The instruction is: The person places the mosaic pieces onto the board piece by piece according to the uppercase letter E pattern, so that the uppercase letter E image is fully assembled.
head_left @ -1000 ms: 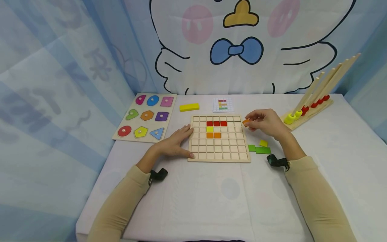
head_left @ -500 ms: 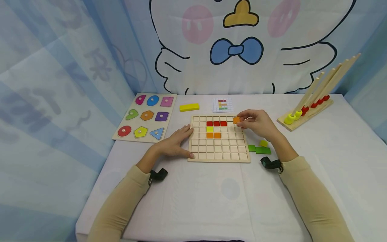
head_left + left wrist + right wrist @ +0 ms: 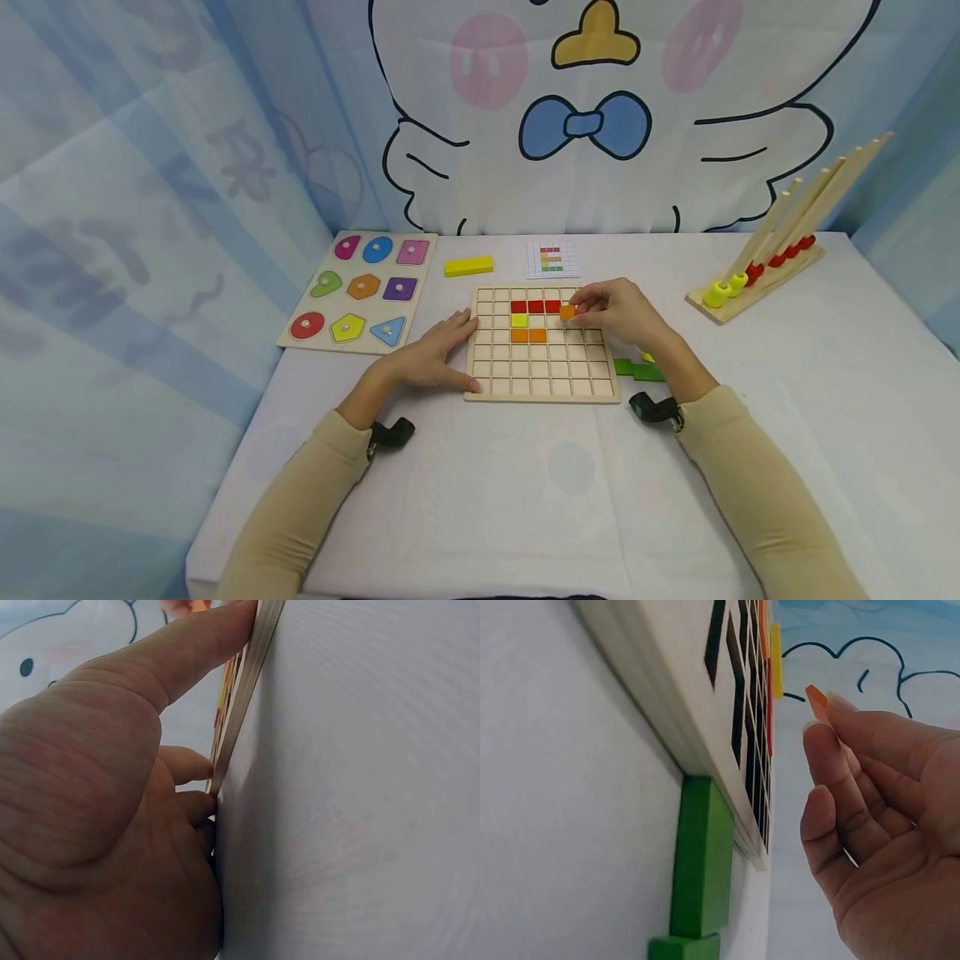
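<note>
A wooden grid board [image 3: 577, 390] lies on the table in the head view. My left hand [image 3: 435, 354] rests along its left side, thumb and fingers spread and touching the frame. Between thumb and fingers, my right hand [image 3: 626, 315] pinches an orange square tile [image 3: 567, 312] above the board's upper right part. The right wrist view shows that tile [image 3: 817, 703] raised off the grid. Set in the cells are a row of red tiles [image 3: 536, 307], one yellow tile [image 3: 519, 320] and two orange tiles [image 3: 528, 336].
Green tiles [image 3: 648, 372] and a partly hidden yellow piece [image 3: 647, 357] lie right of the board. Behind it are a pattern card [image 3: 552, 261] and a yellow block [image 3: 468, 266]. A shape puzzle [image 3: 352, 296] is at left, a peg stand [image 3: 757, 283] at right.
My right hand has carried the orange tile leftward, from beyond the board's right edge to over the grid, close to the red row. My left hand stays in place.
</note>
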{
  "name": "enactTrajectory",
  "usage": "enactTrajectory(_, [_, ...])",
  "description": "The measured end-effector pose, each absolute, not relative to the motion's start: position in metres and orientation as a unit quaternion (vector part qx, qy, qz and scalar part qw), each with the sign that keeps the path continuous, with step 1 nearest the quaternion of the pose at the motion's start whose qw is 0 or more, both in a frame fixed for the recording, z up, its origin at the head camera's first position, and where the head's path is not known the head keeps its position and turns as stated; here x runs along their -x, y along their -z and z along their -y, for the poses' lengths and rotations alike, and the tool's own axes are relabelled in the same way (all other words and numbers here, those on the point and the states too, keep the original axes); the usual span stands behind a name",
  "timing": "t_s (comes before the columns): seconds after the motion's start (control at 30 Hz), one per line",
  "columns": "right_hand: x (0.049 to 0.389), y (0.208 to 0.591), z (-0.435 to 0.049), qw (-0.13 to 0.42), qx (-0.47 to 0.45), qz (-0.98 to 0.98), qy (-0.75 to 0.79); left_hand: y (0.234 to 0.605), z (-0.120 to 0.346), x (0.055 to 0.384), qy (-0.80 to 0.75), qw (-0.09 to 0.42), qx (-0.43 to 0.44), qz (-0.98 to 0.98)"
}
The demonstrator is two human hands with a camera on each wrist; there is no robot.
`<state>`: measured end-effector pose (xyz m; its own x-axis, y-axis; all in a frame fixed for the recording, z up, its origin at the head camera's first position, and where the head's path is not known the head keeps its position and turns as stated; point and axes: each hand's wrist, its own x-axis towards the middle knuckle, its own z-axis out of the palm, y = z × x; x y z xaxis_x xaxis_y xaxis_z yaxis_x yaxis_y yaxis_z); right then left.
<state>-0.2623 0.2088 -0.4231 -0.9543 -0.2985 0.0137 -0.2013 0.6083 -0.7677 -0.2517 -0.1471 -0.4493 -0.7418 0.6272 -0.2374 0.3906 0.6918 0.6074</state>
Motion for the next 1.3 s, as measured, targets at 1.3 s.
enactTrajectory(1.3, [0.262, 0.434, -0.196, 0.118, 0.194, -0.906, 0.356, 0.448, 0.146, 0.251, -0.274, 0.219, -0.285, -0.892])
